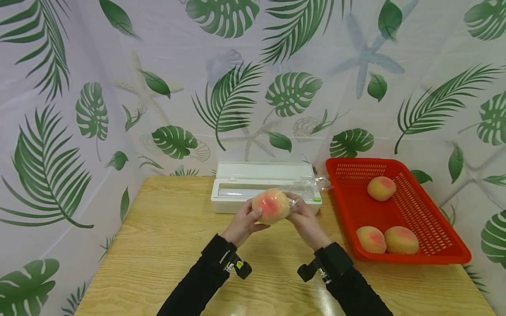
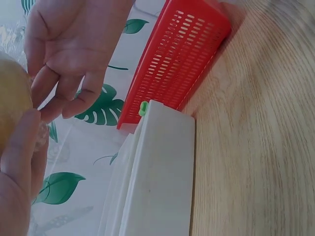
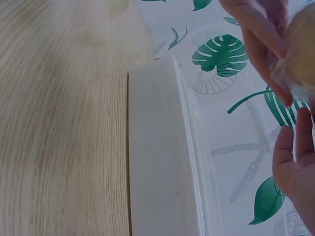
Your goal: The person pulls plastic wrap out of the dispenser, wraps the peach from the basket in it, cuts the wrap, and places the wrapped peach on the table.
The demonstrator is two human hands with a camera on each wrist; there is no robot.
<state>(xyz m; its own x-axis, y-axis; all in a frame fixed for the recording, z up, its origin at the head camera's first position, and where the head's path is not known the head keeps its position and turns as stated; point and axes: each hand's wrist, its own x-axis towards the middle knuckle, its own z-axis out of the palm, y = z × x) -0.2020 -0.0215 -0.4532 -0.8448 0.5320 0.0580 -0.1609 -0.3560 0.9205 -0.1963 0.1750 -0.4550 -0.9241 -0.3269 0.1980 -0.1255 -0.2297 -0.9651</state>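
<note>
A peach (image 1: 271, 206) with a red blush, wrapped in clear plastic, is held up over the table in front of the white box. My left hand (image 1: 244, 222) grips it from the left, thumb on its near face. At the peach's right side my right hand (image 1: 305, 219) pinches the plastic wrap (image 1: 294, 202), and a loose film end spreads up and right over the box. In the left wrist view, the right hand's other fingers (image 2: 81, 96) curl loosely beside the peach. The right wrist view shows only part of the peach (image 3: 301, 49).
Behind the hands stands a long white wrap dispenser box (image 1: 233, 206), lid raised, a roll (image 1: 237, 192) inside. To the right, a red perforated basket (image 1: 344, 210) holds several peaches (image 1: 401, 240). Leaf-patterned cloth (image 1: 245, 101) hangs behind the wooden table (image 1: 158, 228).
</note>
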